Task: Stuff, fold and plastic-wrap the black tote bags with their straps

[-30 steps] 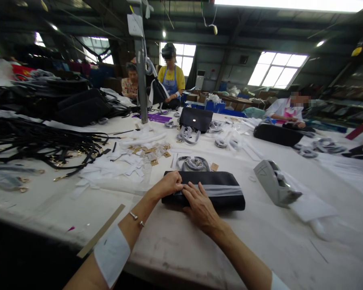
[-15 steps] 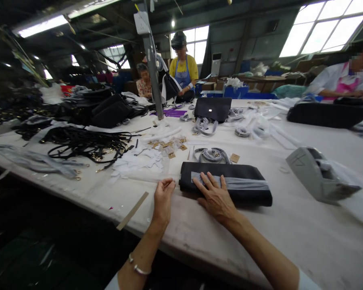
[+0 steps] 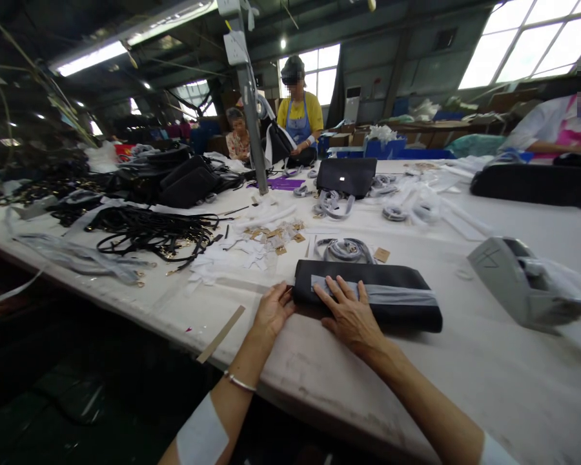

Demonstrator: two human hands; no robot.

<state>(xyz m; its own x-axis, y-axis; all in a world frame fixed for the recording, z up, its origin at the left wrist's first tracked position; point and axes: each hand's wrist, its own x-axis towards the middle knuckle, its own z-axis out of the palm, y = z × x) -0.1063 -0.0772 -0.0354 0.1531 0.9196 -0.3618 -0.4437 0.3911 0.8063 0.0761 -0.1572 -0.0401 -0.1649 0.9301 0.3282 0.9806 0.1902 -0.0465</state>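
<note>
A black bag [image 3: 407,316], flat and folded, lies near the front edge of the table with a grey wrapped strip [image 3: 401,295] running along its top. My right hand [image 3: 351,316] rests flat on the bag and strip, its fingers spread. At the bag's left end is my left hand [image 3: 274,311], with thumb and fingers drawn together against the corner. What lies between those fingers is small and dark, and I cannot make it out. Just behind the bag sits a coiled strap [image 3: 346,248] in grey wrapping, beside a small brown tag [image 3: 381,254].
To the right stands a grey tape dispenser [image 3: 508,284]. Black straps [image 3: 159,232] with gold clasps, paper tags [image 3: 275,236] and a tan strip [image 3: 221,334] lie leftward. A metal post [image 3: 254,116] rises mid-table. Another black bag [image 3: 346,177] and co-workers are farther back.
My left hand has moved in to the bag's left end and its fingers now reach the corner. The right hand stays flat on the bag. The whole view has shifted slightly.
</note>
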